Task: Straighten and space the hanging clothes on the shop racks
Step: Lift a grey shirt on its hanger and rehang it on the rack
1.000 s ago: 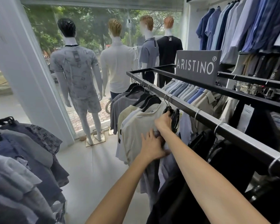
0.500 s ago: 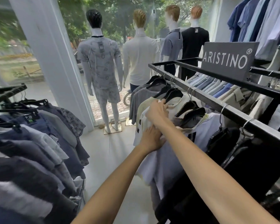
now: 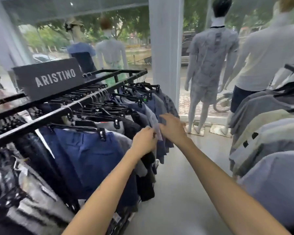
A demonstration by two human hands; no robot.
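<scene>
Pinching pale garment point(image 3: 157, 131): left hand point(image 3: 143, 141); right hand point(image 3: 172, 128) blurred, grip unclear.

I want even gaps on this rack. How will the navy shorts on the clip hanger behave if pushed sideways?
The navy shorts are probably floppy: the cloth creases below the clip hanger. They likely swing, hanging from a hook on the rail. Packed neighbours may drag.

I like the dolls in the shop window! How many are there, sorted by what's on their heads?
Black hair: 1, the mannequin in the grey patterned outfit
Cap: 1, the mannequin in the blue top
Reddish hair: 1, the mannequin in the pale long sleeves
Head mostly out of view: 1, the mannequin in the white shirt
Total: 4
</scene>
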